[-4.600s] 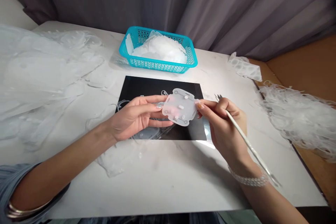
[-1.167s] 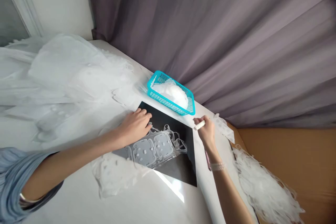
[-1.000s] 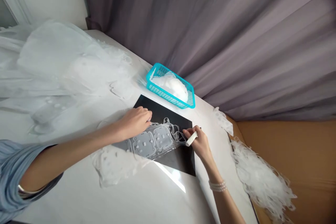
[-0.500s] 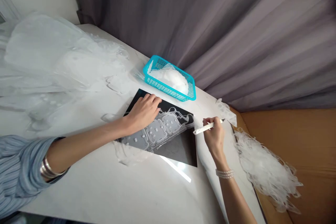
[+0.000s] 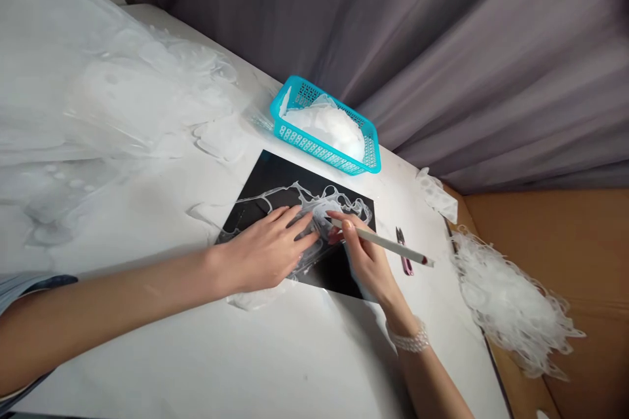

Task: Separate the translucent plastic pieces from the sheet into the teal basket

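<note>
A clear, flexible moulded sheet [image 5: 325, 211] with rounded panels and stringy edges lies on a black board [image 5: 280, 173]. My left hand [image 5: 268, 250] rests flat on the sheet with its fingers spread, hiding much of it. My right hand [image 5: 366, 255] is closed around a slim white pen-like tool [image 5: 393, 245]. Its working end points down-left at the sheet near my left fingertips; the tip is too small to make out. Right of the board, beside my right hand, lies a pair of thread snips [image 5: 405, 252] with pinkish handles.
Behind the board stands a turquoise basket [image 5: 327, 156] holding white pieces. A large heap of clear plastic sheets [image 5: 122, 91] covers the table's left side. At the right edge, stringy clear scraps [image 5: 511, 301] hang over a cardboard box [image 5: 550, 236]. A small white piece [image 5: 436, 196] lies nearby.
My right hand has moved left over the sheet and turned the tool's end toward it. My left hand has shifted down and spread out on the sheet. The snips have come into view.
</note>
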The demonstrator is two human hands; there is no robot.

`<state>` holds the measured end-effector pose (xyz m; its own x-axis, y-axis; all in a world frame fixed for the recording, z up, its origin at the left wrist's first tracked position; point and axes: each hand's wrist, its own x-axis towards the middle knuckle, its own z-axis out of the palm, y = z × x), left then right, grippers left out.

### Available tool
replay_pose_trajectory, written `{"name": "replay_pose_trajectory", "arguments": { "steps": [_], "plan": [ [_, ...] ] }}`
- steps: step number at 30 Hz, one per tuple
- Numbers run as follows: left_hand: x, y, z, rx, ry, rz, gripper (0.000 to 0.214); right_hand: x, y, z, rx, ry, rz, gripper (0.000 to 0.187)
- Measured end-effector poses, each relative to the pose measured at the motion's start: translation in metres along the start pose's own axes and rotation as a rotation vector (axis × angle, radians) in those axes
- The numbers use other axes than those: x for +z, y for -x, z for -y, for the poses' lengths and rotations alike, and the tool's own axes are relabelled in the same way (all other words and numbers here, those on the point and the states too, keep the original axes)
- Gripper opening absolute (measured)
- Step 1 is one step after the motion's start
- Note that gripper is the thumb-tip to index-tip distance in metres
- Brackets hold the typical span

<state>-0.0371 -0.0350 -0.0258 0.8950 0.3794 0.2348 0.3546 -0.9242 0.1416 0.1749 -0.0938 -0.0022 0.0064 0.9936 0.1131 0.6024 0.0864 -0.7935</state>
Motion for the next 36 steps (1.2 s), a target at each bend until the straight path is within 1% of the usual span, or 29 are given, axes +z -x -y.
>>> {"name": "replay_pose_trajectory", "arguments": {
  "steps": [4,8,15,17,21,24,28,31,34,36],
  "plan": [
    [-0.006,0.001,0.000,-0.006,0.044,0.022,0.042,0.005,0.002,-0.004,-0.047,0.096,0.004,0.026],
    [-0.004,0.002,0.002,-0.021,0.079,0.030,0.043,0.007,0.001,-0.002,-0.106,0.194,0.008,0.022],
    [-0.006,-0.001,0.001,-0.003,0.039,0.054,0.047,0.015,-0.007,0.004,-0.200,0.298,-0.001,0.020],
    [-0.007,-0.001,0.001,-0.001,0.032,0.053,0.047,0.014,-0.003,0.006,-0.211,0.321,0.000,0.020],
    [-0.004,-0.001,0.001,-0.003,0.061,0.039,0.046,0.008,0.014,0.008,-0.202,0.322,0.023,0.020],
    [-0.002,-0.001,0.001,0.012,0.080,0.037,0.047,0.009,0.021,0.004,-0.244,0.333,0.023,0.023],
    [-0.003,-0.001,0.000,0.024,0.053,0.052,0.044,0.021,0.014,-0.010,-0.376,0.439,-0.001,0.029],
    [-0.002,-0.002,0.000,0.034,0.029,0.049,0.045,0.026,0.009,-0.017,-0.381,0.533,0.000,0.032],
    [0.002,0.000,-0.002,0.036,0.001,0.034,0.049,0.025,0.011,-0.015,-0.371,0.615,-0.029,0.033],
    [0.006,0.003,-0.003,0.027,-0.015,0.022,0.050,0.025,0.011,-0.011,-0.400,0.687,0.015,0.034]
  ]
}}
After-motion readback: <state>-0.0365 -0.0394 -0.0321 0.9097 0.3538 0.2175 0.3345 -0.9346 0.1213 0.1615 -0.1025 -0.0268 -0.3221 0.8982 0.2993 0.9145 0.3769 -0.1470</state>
